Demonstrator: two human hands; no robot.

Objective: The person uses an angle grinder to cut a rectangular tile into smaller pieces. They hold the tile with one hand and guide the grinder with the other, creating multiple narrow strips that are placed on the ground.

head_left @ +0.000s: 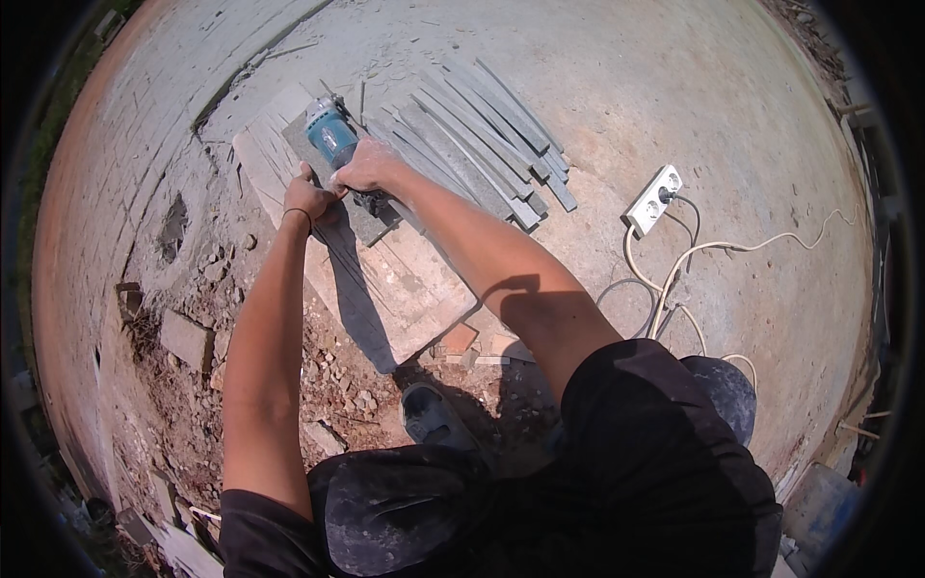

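Closest in front is the worker's dark shirt (636, 453), bent low over wide, dusty ground (694, 106). There lies a pale board (424, 289), its near right corner bare, with long grey strips (462, 144) fanned beside its right edge. A grey slab (371, 228) sits toward the board's far edge; on or just over it is the blue power tool (332, 132). The right hand (371, 167), powdered white, is wrapped around the tool's near end; the left hand (308, 196) curls in there too, though I cannot tell whether it grips the tool or steadies the slab. Done well, I'd judge, this wants the slab flat and firmly backed, wrists braced, left fingers clear of the working end. The white power strip (655, 200) lies well beyond the board's right edge; its cord (715, 248) is best left slack.
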